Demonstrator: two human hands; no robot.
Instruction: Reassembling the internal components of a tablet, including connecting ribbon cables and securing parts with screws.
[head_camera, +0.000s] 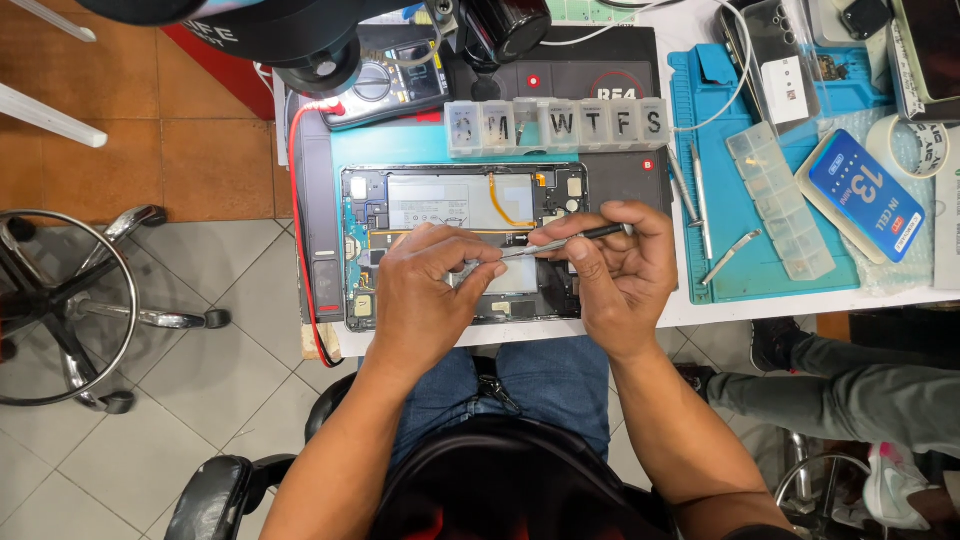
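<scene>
At the centre of the frame an opened tablet (460, 245) lies on the surface (640, 170), its back cover already off, battery and boards bare. The right hand (615, 270) pinches a slim screwdriver (560, 243); the left hand (435, 290) is curled closed over its tip. Inside work looks unfinished. A clear pill organiser (557, 125) sits above, at upper centre.

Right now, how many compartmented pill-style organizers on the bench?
2: upper organizer lies across the bench above the opened tablet; clear organizer lies diagonally on the blue mat. Others may be hidden.
</scene>
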